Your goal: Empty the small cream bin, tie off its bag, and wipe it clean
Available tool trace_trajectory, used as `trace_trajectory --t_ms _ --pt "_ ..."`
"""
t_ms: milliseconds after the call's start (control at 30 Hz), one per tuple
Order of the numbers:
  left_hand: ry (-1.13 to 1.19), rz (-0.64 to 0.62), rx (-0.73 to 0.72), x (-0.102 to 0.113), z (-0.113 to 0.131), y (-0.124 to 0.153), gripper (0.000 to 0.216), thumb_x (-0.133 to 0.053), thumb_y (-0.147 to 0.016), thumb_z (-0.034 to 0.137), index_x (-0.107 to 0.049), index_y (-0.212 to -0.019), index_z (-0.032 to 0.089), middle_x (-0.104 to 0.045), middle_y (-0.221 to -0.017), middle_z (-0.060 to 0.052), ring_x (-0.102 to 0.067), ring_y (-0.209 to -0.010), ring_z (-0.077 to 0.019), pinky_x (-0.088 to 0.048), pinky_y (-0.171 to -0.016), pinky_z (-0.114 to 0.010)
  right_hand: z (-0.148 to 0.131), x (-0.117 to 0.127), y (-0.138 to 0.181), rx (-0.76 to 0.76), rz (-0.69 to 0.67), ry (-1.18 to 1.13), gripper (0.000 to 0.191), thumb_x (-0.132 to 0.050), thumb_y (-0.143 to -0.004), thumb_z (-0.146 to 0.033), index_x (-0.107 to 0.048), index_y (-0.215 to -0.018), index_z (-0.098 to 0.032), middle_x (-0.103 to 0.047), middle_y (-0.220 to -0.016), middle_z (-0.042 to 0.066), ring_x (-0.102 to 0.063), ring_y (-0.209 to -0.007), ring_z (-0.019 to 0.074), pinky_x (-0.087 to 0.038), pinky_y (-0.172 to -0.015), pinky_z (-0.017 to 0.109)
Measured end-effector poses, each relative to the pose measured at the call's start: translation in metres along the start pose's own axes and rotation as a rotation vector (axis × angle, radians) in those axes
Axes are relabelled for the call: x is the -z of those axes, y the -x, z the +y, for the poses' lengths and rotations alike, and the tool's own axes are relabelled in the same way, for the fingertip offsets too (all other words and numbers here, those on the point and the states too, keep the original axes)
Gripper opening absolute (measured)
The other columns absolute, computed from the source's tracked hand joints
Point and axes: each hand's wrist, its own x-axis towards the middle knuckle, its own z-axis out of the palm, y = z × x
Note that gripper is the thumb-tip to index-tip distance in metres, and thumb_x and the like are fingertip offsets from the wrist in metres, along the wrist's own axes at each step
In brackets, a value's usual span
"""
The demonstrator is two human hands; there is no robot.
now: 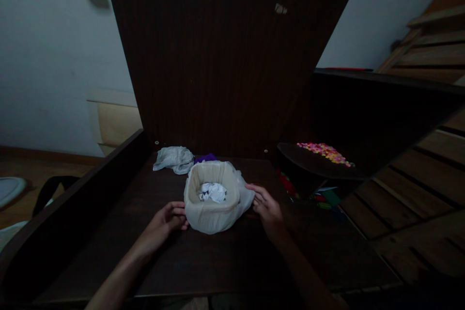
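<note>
A small bin (195, 207) with rounded corners stands on the dark wooden desk, lined with a thin white plastic bag (214, 223). The bag is folded over the rim and hangs loosely outside, bulging on the right. Crumpled white paper (213, 192) lies at the bottom of the bin. My left hand (167, 220) is at the left side, its bent fingers closed against the bag. On the right, the fingers of my right hand (267, 208) hold the loose bulge of the bag; part of the grip is hidden under the plastic.
Behind the bin lie another crumpled plastic bag (175, 160) and something purple (206, 158). A curved shelf (308, 161) at right bears small pink and yellow pieces (325, 151). A raised side board (72, 203) bounds the desk at left, a tall back panel (218, 68) behind.
</note>
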Motion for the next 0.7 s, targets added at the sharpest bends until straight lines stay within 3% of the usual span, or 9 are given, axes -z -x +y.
trace_trajectory --t_ms 133,233,333,467,533,700 --pt "-0.173 -0.012 -0.133 -0.003 -0.005 -0.002 0.048 -0.081 -0.057 0.03 -0.06 -0.099 0.018 -0.07 -0.089 -0.004 -0.068 -0.076 -0.0194 -0.056 -0.073 -0.034 0.002 -0.009 0.0 0.106 0.208 0.122 0.052 -0.067 -0.082 -0.027 -0.052 -0.131 -0.023 -0.073 -0.119 0.013 -0.068 -0.115 0.0249 -0.05 -0.102 0.042" --pt "-0.348 0.035 -0.217 -0.002 -0.008 -0.002 0.044 -0.074 -0.062 0.034 -0.059 -0.1 0.018 -0.07 -0.085 -0.004 -0.067 -0.075 -0.0206 -0.056 -0.07 -0.034 0.003 -0.01 -0.003 0.136 0.254 0.246 0.06 -0.072 -0.08 -0.028 -0.046 -0.134 -0.022 -0.073 -0.115 0.014 -0.067 -0.118 0.0265 -0.048 -0.106 0.045" --pt "-0.584 0.085 -0.272 0.0 -0.007 -0.001 0.04 -0.072 -0.064 0.034 -0.062 -0.1 0.019 -0.07 -0.082 -0.003 -0.067 -0.073 -0.0215 -0.054 -0.069 -0.033 0.004 -0.009 -0.006 0.106 0.189 0.301 0.068 -0.076 -0.076 -0.027 -0.043 -0.135 -0.022 -0.072 -0.118 0.014 -0.067 -0.117 0.0275 -0.048 -0.106 0.047" --pt "-0.842 0.046 -0.327 0.001 -0.002 0.002 0.022 -0.071 -0.068 0.031 -0.068 -0.087 0.02 -0.071 -0.081 -0.004 -0.066 -0.074 -0.0239 -0.052 -0.07 -0.033 0.003 -0.008 -0.008 0.027 0.037 0.202 0.085 -0.083 -0.07 -0.028 -0.036 -0.141 -0.024 -0.064 -0.132 0.018 -0.063 -0.125 0.028 -0.043 -0.111 0.049" --pt "-0.884 0.016 -0.379 0.002 -0.001 0.002 0.015 -0.069 -0.072 0.033 -0.069 -0.08 0.02 -0.071 -0.083 -0.006 -0.067 -0.079 -0.0258 -0.052 -0.075 -0.035 -0.002 -0.007 -0.009 -0.015 -0.057 0.135 0.098 -0.087 -0.066 -0.028 -0.03 -0.146 -0.025 -0.056 -0.143 0.021 -0.057 -0.133 0.0285 -0.039 -0.115 0.05" --pt "-0.828 -0.08 -0.447 0.004 -0.002 0.003 0.028 -0.058 -0.086 0.044 -0.072 -0.08 0.021 -0.072 -0.084 -0.007 -0.068 -0.083 -0.0256 -0.054 -0.083 -0.035 -0.022 -0.004 -0.01 -0.1 -0.244 0.051 0.128 -0.094 -0.061 -0.034 -0.011 -0.158 -0.03 -0.032 -0.162 0.022 -0.039 -0.147 0.0295 -0.03 -0.12 0.052"
